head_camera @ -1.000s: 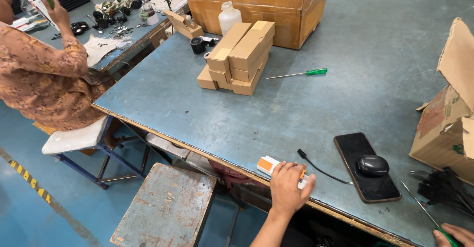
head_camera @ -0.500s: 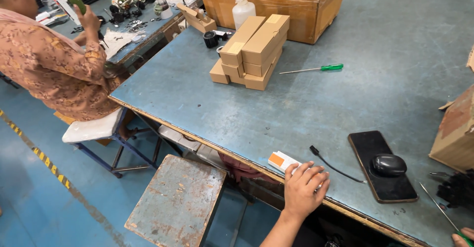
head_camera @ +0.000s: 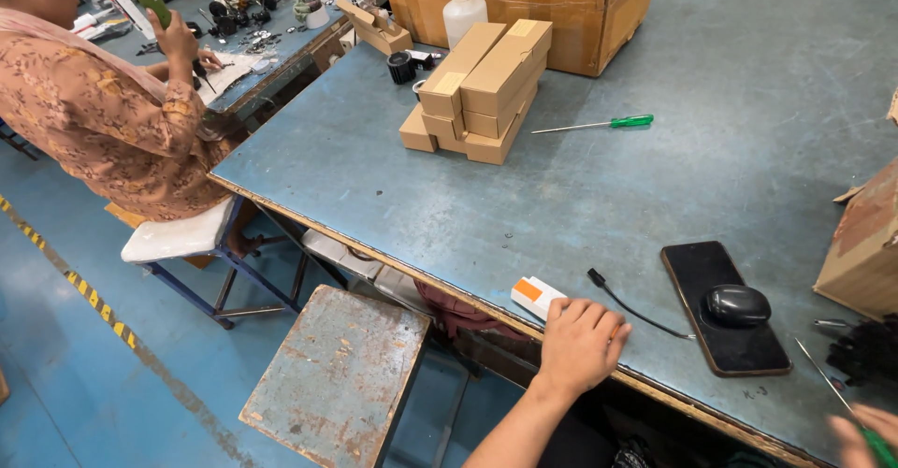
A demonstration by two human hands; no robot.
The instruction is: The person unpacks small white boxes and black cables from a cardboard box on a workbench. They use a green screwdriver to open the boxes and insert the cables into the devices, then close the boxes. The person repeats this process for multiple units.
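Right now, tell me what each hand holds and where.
Left hand lies flat on a white-and-orange box. Right hand grips a green-handled tool by its handle.

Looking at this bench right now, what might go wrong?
The small white-and-orange box lies at the table's very edge under the left hand; a nudge might tip it off. The phone with a mouse on top also lies near that edge. The right hand holds a thin pointed tool that could scratch it.

A stack of long brown cardboard boxes (head_camera: 479, 89) stands far on the blue table (head_camera: 393, 187); right, a green-handled screwdriver (head_camera: 599, 124); near, a rusty metal stool (head_camera: 341, 374).
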